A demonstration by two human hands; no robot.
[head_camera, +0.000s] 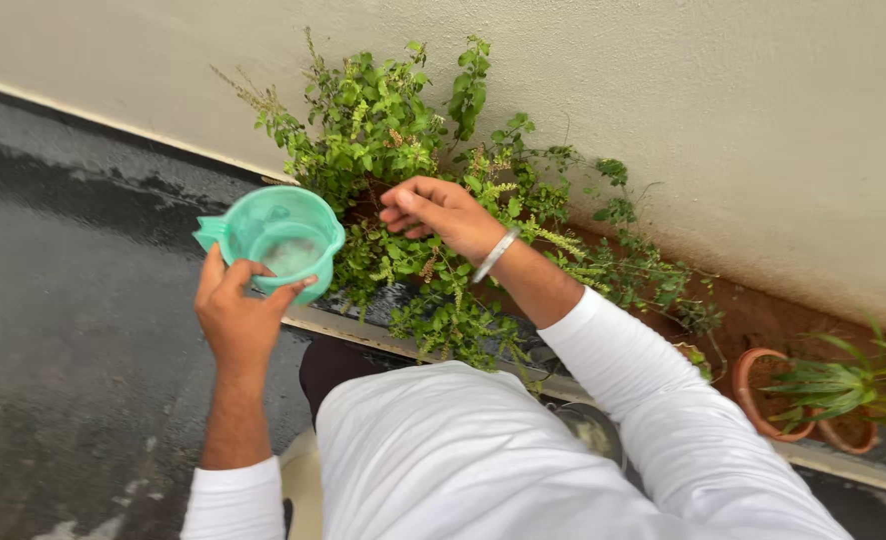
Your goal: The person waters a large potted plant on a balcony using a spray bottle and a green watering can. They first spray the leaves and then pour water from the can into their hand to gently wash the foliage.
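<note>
1. A white long-sleeved shirt (463,460) is seen nearest, above the wet dark floor (73,330).
2. A green plastic mug (281,240) holding a little water is gripped from below by the left hand (238,315), fingers clamped on its wall.
3. The right hand (438,212), with a metal bangle (494,254) at the wrist, is laid among the leaves of a bushy green plant (413,150), its fingers loosely together.
4. Terracotta pots (768,395) are set farther right along the cream wall (743,120).
</note>
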